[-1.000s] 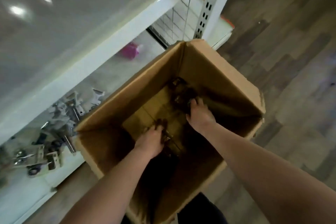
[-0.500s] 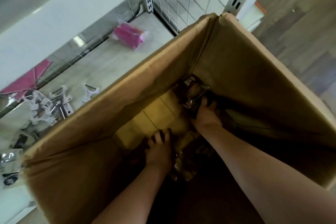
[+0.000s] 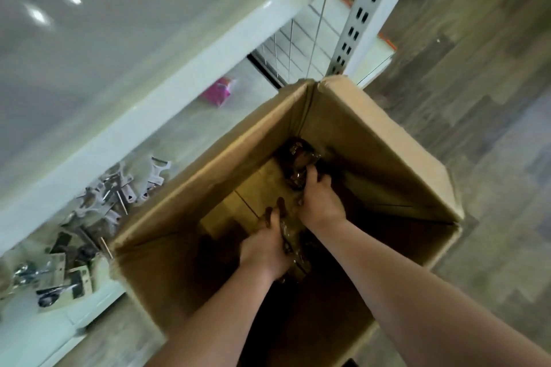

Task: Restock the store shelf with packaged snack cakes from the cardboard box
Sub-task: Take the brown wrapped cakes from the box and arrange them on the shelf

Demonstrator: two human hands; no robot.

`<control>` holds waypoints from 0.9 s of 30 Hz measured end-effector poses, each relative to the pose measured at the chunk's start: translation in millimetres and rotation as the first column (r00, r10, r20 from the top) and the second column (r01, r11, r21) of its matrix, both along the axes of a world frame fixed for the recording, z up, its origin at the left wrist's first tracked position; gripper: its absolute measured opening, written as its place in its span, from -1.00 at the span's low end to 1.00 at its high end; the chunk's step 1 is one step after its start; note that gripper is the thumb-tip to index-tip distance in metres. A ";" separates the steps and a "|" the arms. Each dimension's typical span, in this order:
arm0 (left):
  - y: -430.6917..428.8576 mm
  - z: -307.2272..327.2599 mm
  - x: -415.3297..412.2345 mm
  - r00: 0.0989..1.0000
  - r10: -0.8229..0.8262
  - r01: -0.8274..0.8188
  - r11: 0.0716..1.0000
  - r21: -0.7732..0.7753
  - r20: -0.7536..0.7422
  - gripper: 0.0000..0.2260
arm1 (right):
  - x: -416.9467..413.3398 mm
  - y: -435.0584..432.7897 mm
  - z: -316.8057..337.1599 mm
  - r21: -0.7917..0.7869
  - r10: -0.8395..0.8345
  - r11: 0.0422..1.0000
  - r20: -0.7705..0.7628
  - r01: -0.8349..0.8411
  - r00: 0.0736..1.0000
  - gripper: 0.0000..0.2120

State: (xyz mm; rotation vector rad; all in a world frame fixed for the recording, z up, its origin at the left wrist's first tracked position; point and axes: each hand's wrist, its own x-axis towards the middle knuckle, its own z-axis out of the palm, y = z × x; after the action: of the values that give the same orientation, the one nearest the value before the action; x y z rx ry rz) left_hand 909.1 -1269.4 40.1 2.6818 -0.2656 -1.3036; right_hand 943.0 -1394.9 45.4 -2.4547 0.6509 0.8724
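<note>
Cardboard box [image 3: 372,140] shows mostly bare bottom, so I'd guess I'm near the end. My left hand [image 3: 265,244] and right hand [image 3: 320,202] are each curled round dark shiny snack cake packs [image 3: 298,158] deep inside. None on the shelf [image 3: 149,116] that I can see. Labels are too blurry to read.

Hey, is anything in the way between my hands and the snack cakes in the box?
No. The left hand and right hand are on the dark wrapped snack cakes at the bottom of the cardboard box; nothing visible lies between them.
</note>
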 end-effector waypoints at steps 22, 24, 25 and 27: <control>50.2 491.7 45.2 0.726 0.359 -0.270 0.933 -0.237 0.586 -0.17 | 43.6 54.9 533.6 -0.266 0.435 0.897 0.671 -0.353 0.600 -0.36; 69.7 522.9 46.4 0.672 0.392 -0.286 0.920 -0.269 0.628 -0.16 | 49.7 62.1 560.5 -0.335 0.501 0.863 0.665 -0.378 0.555 -0.30; 84.4 538.5 45.2 0.636 0.422 -0.312 0.907 -0.284 0.647 -0.19 | 52.3 69.9 573.4 -0.352 0.521 0.851 0.660 -0.390 0.541 -0.27; 115.6 563.2 42.4 0.560 0.487 -0.369 0.871 -0.325 0.670 -0.30 | 55.9 87.5 591.7 -0.366 0.533 0.842 0.673 -0.396 0.513 -0.27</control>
State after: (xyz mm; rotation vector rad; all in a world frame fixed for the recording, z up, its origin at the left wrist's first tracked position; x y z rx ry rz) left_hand 951.5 -1153.8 603.3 2.7277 0.2170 0.0020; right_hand 998.9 -1307.3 637.0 -2.8514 -0.2949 -0.1551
